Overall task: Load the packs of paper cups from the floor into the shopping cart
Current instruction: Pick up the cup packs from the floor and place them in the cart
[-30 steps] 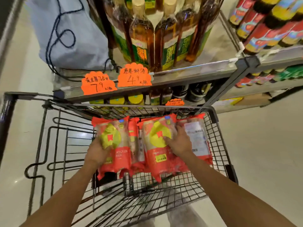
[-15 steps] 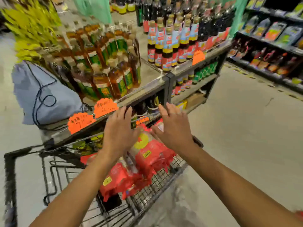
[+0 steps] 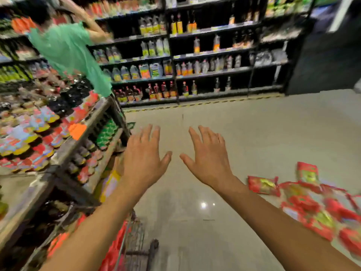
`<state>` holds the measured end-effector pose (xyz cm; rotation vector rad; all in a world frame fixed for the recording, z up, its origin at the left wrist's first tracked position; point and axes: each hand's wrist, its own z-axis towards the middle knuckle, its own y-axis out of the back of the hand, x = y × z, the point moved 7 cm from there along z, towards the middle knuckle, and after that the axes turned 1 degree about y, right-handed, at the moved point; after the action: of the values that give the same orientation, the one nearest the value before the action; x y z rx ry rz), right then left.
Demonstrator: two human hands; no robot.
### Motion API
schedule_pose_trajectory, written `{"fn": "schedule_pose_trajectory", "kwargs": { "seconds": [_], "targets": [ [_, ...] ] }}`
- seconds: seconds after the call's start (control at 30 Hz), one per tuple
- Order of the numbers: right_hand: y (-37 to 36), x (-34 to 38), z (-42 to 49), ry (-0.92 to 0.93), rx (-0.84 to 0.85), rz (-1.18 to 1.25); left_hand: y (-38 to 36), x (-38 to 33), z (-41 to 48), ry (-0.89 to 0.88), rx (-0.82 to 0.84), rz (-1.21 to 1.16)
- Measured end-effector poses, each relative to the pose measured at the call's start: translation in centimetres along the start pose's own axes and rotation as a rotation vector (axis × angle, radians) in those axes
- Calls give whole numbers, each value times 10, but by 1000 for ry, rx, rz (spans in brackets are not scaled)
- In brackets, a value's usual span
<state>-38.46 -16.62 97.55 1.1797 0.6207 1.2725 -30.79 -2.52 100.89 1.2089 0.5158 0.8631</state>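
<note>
Your left hand and your right hand are both empty, fingers spread, palms down, near each other at the centre of the frame above the bare grey polished floor. The red and yellow plastic packs of paper cups lie scattered on the floor at the lower right, well apart from your hands. At the bottom, left of centre, you see only a corner of the grey wire shopping cart, cut off by your left forearm, with red packs inside it. A grey metal shelf rack of bottles stands just beside the cart on the left. A person in a green shirt stands at the upper left, very blurred. Dark wall shelves with bottles fill the top. Half a second ago your hands were over the cart; now the view has turned right to the floor.
</note>
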Motion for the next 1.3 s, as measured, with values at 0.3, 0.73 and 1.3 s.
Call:
{"fn": "schedule_pose_trajectory", "kwargs": {
  "seconds": [0.3,0.73,1.3],
  "targets": [
    [59,-281,-34,-409,-47,-158,-25,-283,103,-354,-32,-155],
    [59,-510,-84,-843,-23,-240,-107,-511,196,-739,74,-225],
    [-214,-797,-103,-1304,206,-153,-514,-725,353,-946,519,-169]
  ]
}}
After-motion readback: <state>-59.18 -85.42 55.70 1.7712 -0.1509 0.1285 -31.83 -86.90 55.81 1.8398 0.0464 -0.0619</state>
